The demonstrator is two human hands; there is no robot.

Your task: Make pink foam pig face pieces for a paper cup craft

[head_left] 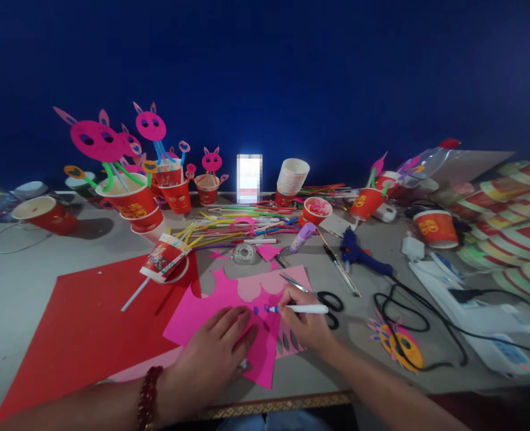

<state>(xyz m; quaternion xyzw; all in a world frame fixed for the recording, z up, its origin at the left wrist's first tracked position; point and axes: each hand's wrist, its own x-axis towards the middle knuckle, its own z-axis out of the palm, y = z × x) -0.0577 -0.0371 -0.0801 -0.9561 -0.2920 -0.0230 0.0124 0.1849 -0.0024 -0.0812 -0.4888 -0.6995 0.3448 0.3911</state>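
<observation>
My right hand [305, 323] grips a white marker [309, 309], its blue tip at two small blue marks on a bright pink paper sheet [265, 353]. Scalloped cutouts run along the sheet's upper edge. My left hand [222, 338] lies on the same sheet with its fingers stretched out, left of the marks. A small whitish object [243, 364] shows by the left thumb, mostly hidden. Light pink paper [298, 278] with cut holes lies partly under the bright sheet. Black-handled scissors [332, 308] rest just beyond my right hand.
Red card [89, 323] and a tilted cup on a straw [163, 257] are at left. Behind stand cups with pink paper faces [150, 126], pipe cleaners [220, 224] and a tape roll [244, 254]. A blue glue gun [363, 254], its cord and stacked cups [516, 215] occupy the right.
</observation>
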